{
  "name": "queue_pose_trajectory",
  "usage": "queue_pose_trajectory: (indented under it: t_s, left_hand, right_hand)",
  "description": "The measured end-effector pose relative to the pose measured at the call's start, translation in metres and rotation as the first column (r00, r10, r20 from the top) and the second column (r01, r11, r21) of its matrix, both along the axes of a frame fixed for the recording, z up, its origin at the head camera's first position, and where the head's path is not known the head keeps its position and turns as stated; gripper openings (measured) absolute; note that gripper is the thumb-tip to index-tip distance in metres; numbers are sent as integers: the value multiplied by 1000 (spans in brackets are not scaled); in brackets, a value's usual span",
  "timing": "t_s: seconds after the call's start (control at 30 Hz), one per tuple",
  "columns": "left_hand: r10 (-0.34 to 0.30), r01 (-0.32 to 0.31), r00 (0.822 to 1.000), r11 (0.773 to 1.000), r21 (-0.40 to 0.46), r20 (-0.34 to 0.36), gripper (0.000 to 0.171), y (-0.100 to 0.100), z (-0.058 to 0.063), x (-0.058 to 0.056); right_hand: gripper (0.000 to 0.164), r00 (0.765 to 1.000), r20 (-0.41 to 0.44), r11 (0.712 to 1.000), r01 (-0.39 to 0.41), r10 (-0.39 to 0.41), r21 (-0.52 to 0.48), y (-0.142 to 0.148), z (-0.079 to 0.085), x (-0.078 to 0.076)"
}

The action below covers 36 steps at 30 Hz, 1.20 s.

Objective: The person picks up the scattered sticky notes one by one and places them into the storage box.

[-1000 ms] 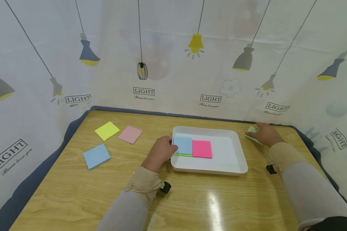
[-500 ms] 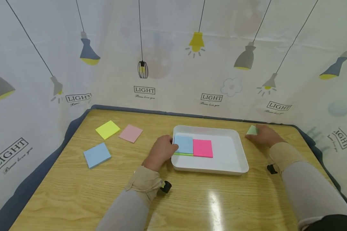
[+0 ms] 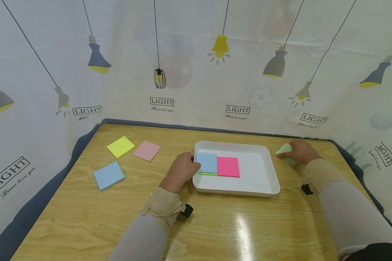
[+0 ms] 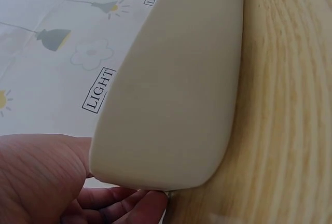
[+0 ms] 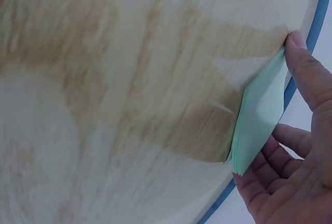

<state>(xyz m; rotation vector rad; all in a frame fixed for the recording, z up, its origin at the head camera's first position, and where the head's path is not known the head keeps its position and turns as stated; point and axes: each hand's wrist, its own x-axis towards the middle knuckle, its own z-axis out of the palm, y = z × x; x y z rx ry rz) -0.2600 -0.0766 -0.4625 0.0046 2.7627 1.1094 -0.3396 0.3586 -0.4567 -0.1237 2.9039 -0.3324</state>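
Note:
A white tray [image 3: 254, 170] stands mid-table, and my left hand [image 3: 180, 172] grips its left wall, thumb over the rim. In the left wrist view the fingers [image 4: 148, 208] curl under the tray's [image 4: 166, 94] end. Inside the tray lie a light blue sticky note pad [image 3: 207, 162], with a green edge showing beneath it, and a bright pink pad [image 3: 228, 167] beside it. To the tray's right, my right hand [image 3: 302, 152] pinches a pale green sticky note pad [image 3: 285, 148] between thumb and fingers. The right wrist view shows that green pad [image 5: 262, 110] tilted, its sheets slightly fanned.
Left of the tray lie a yellow pad [image 3: 121, 146], a dusty pink pad [image 3: 147, 150] and a thicker blue pad [image 3: 109, 176]. A lamp-patterned curtain [image 3: 196, 72] borders the wooden table [image 3: 117, 224] at its back and sides.
My right hand has taken hold of the pale green pad and tilted it up from the table. The left hand keeps its grip on the tray, which stays in place.

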Motion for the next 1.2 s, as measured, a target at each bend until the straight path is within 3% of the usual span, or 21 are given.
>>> queue_pose_trajectory:
  t_s: [0.17, 0.47, 0.87, 1.2]
  left_hand:
    - [-2, 2, 1000, 1000, 0, 1, 27, 0, 1, 0]
    - [-5, 5, 1000, 1000, 8, 3, 27, 1, 2, 1]
    - [2, -2, 1000, 1000, 11, 12, 27, 0, 2, 1]
    - [9, -9, 1000, 1000, 15, 21, 29, 1, 1, 0]
  right_hand:
    - [103, 999, 32, 1000, 23, -23, 0, 0, 1, 3]
    - [82, 998, 37, 998, 48, -47, -30, 8, 3, 7]
    - [77, 991, 101, 995, 90, -86, -37, 4, 10, 11]
    - [73, 993, 71, 993, 99, -94, -59, 5, 11, 15]
